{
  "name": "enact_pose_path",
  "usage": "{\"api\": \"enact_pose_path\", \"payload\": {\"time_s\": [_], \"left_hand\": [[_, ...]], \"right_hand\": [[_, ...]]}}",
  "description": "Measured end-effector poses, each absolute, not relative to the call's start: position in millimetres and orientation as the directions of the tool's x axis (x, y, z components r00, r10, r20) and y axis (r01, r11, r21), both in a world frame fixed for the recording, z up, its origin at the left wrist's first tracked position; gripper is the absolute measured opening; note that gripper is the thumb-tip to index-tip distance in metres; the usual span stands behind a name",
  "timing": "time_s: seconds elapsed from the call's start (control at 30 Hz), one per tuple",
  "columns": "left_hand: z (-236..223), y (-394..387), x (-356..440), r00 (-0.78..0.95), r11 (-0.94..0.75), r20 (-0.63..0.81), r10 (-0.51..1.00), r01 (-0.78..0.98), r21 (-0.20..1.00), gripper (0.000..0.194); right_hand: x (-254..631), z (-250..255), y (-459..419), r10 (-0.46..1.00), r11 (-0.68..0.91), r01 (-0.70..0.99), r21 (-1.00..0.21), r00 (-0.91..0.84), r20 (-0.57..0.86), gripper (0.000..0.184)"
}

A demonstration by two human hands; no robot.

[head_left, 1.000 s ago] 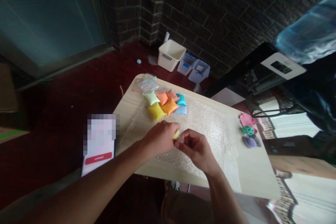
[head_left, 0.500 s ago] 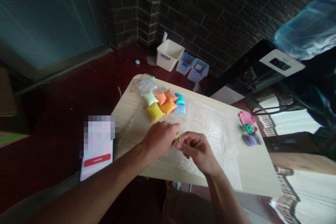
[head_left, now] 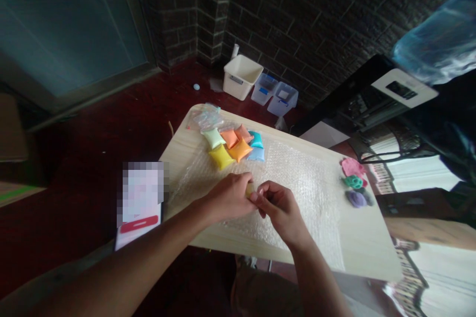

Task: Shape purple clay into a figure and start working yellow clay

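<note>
Over a sheet of bubble wrap (head_left: 297,183), my left hand (head_left: 231,195) is closed around a small pale-yellow piece (head_left: 250,189), mostly hidden by the fingers. My right hand (head_left: 278,208) meets it from the right, thumb and fingers pinched at the edge of the same piece; its exact kind is too small to make out. Just beyond my hands lie several soft, pillow-shaped packets: a yellow packet (head_left: 221,157), an orange packet (head_left: 240,149), a pale green packet (head_left: 213,137), a light blue packet (head_left: 256,154) and a teal packet (head_left: 256,139).
Clear plastic bags (head_left: 207,116) lie at the table's far left corner. Pink, green and purple lumps, among them a purple lump (head_left: 356,198), sit at the right end. A phone (head_left: 139,208) stands left of the table. A white basket (head_left: 241,77) and clear bins (head_left: 283,99) are on the floor.
My hands have shifted slightly, and the pale-yellow piece shows at a different angle between them. The packets stay where they were; the view has moved a little.
</note>
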State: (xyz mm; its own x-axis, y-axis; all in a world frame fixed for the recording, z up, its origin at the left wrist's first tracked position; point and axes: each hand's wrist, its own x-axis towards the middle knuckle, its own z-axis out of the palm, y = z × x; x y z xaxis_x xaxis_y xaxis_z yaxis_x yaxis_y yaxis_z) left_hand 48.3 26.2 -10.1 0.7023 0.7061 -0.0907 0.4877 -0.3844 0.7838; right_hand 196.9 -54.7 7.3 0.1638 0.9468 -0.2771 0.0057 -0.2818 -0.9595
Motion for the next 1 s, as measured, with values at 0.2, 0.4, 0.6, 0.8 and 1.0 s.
{"api": "enact_pose_path", "payload": {"time_s": [0.2, 0.4, 0.6, 0.8, 1.0], "left_hand": [[-1, 28, 43, 0.654, -0.496, -0.121, 0.747, 0.669, 0.554, 0.016], [2, 30, 38, 0.63, -0.502, -0.111, 0.769, 0.702, 0.506, 0.02], [-1, 31, 40, 0.621, -0.485, -0.069, 0.781, 0.672, 0.56, 0.023], [2, 30, 42, 0.624, -0.525, -0.066, 0.779, 0.706, 0.476, 0.02], [13, 32, 38, 0.638, -0.539, -0.118, 0.761, 0.723, 0.432, 0.015]], "right_hand": [[182, 6, -58, 0.942, -0.306, -0.058, -0.95, 0.127, -0.311, 0.034], [175, 6, -59, 0.955, -0.263, -0.024, -0.964, 0.135, -0.264, 0.031], [189, 3, -56, 0.955, -0.185, 0.096, -0.978, 0.253, -0.156, 0.033], [187, 1, -56, 0.964, -0.203, 0.09, -0.975, 0.194, -0.183, 0.033], [179, 8, -59, 0.961, -0.26, -0.042, -0.965, 0.083, -0.262, 0.031]]}}
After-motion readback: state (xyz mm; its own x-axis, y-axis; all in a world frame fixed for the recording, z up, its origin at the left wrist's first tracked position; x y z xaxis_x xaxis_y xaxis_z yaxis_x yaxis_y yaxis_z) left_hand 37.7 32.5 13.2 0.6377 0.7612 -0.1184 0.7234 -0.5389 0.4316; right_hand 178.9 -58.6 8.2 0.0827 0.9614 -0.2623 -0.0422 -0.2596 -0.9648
